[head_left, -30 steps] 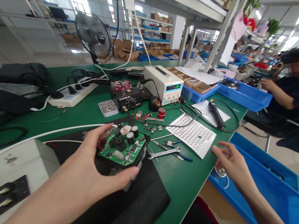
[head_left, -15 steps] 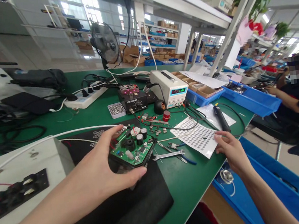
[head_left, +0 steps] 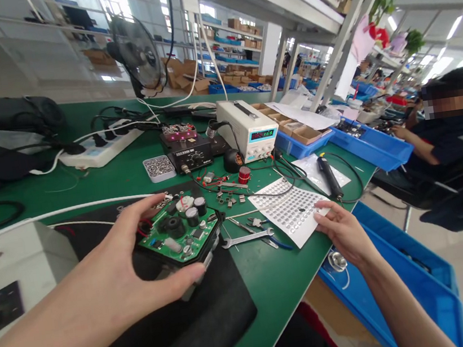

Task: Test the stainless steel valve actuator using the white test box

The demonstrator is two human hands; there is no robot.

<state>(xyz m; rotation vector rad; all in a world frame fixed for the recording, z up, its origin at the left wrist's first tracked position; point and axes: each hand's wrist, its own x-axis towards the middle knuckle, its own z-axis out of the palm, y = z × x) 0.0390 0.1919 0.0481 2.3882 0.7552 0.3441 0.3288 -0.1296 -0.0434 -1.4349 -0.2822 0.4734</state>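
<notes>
My left hand [head_left: 127, 261] wraps around a dark-cased device with an exposed green circuit board [head_left: 181, 231], thumb on the near side and fingers on the far side. Capacitors and other parts stand up from the board. The device is above a black mat [head_left: 227, 305]. On the right, my right hand [head_left: 343, 230] has its thumb and fingers closed at the edge of a white sheet of small round stickers [head_left: 291, 211]. A dark spot shows among the stickers near the fingertips. Between the hands lie an open-end wrench [head_left: 248, 238], tweezers [head_left: 265, 238] and blue-handled pliers [head_left: 281, 242].
A power supply [head_left: 246, 129], a soldering station [head_left: 188, 153] and a tin of small metal parts [head_left: 159, 169] stand behind. A black-handled tool [head_left: 329, 177] lies beyond the sheet. Blue bins [head_left: 397, 265] sit below the table's right edge. A co-worker [head_left: 456, 127] sits at the right.
The camera has turned a little to the right, so the bench and both hands appear further left. My left hand keeps its hold on the device; my right hand stays at the sheet's edge.
</notes>
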